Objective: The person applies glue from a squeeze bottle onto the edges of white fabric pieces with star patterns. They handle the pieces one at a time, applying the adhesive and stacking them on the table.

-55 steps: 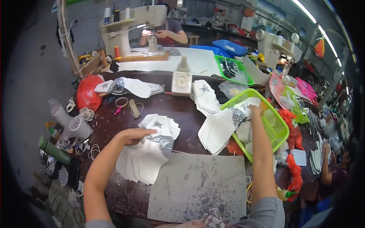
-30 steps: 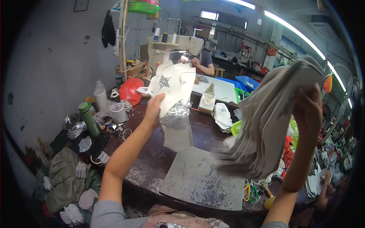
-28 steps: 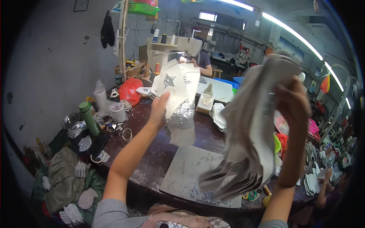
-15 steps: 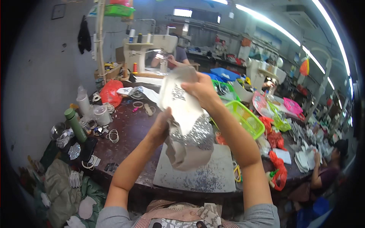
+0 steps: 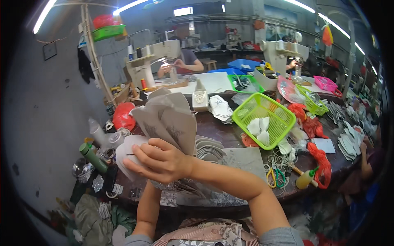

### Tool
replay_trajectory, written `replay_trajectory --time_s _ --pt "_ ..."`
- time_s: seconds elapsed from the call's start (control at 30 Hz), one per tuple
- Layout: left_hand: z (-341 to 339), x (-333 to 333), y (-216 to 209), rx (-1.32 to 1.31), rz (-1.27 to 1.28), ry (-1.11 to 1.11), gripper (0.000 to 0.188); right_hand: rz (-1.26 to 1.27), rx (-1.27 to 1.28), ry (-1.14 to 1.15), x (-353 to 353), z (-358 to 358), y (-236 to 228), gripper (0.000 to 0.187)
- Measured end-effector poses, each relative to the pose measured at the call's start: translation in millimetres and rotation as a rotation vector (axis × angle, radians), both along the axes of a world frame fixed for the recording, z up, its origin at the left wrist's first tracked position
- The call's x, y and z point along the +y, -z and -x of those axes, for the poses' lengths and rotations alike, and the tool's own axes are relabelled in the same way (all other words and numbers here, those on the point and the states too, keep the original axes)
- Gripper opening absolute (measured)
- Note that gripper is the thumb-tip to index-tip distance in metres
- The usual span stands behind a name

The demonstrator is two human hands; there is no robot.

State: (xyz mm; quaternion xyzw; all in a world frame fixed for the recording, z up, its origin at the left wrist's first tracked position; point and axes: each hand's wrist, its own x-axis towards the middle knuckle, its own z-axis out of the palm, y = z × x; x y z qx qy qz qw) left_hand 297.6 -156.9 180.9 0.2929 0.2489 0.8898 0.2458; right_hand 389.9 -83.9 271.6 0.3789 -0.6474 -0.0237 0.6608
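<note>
My right hand (image 5: 162, 160) reaches across to the left, its fingers curled round a bundle of flat grey and white cut pieces (image 5: 166, 119), possibly shoe-upper parts. The pieces fan upward, and a rounded white end (image 5: 128, 153) sticks out on the left. A strip of silver glitter shows under my hand. My left forearm (image 5: 147, 211) rises beneath the bundle; its hand is hidden behind the right hand and the pieces. Just right of the bundle, curved grey pieces (image 5: 208, 148) lie layered. Behind my right arm is the grey board (image 5: 248, 158).
A green basket (image 5: 283, 110) holds white pieces, with a white stack (image 5: 221, 108) beside it. Scissors (image 5: 280, 178), a yellow glue bottle (image 5: 304, 179) and cords lie right. A green flask (image 5: 93, 158) leans at left. Beyond, a person works at a sewing machine (image 5: 143, 67).
The bundle has gone left and its pieces are now fanned out. My right hand has moved down and left across it, while my left hand has gone out of sight behind. The view has shifted.
</note>
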Motion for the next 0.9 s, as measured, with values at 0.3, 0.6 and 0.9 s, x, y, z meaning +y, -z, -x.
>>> replay_trajectory --time_s 0.3,0.6,0.9 --pt "-8 -12 14 -0.140 0.015 0.148 0.058 1.018 -0.838 -0.354 61 -64 22 0.121" --pt "-20 1 -50 1.058 0.626 -0.061 0.078 0.965 -1.256 -0.485 103 -70 55 0.114" --pt "-31 21 -27 0.939 0.655 -0.170 0.086 1.396 -1.388 -1.031 124 -78 68 0.078"
